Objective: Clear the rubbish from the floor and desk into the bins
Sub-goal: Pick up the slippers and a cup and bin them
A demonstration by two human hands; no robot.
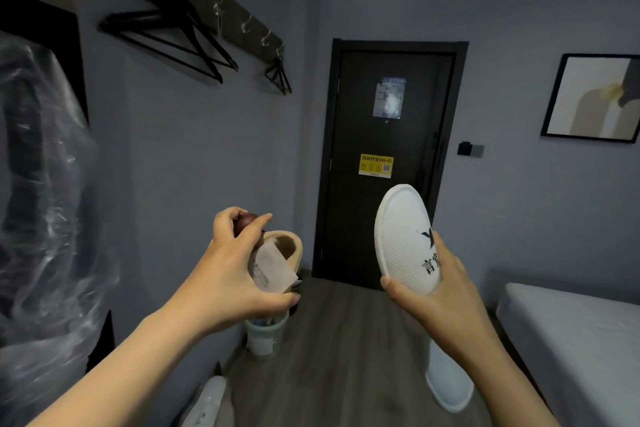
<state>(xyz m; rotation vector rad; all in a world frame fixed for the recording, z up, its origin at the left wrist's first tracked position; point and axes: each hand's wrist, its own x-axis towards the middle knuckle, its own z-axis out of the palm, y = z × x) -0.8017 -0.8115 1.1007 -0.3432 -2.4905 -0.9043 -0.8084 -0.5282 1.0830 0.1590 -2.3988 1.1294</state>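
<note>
So this is mid-cleanup as far as I can tell. The left hand [239, 267] is clamped round a little bundle: a beige paper cup [289, 246], a printed paper sachet [272, 265] and some small dark reddish round thing [246, 220] pinched on top, no idea what that is. The right hand [440, 291] grips a white disposable slipper [401, 239] by its heel end, sole facing us.

All of it is up in the air, none binned yet. The small bin [265, 338] sits by the left wall just below the left hand, and it looks like there's already stuff in it. I'd guess that's where this lot is headed.

Still to do: a second slipper [450, 388] lies on the wood floor [346, 340] near the bed [571, 329], to the right. There's also something white [207, 395] low by the left wall, too blurry to call. The desk isn't in view, so I can't say how that's going.
</note>
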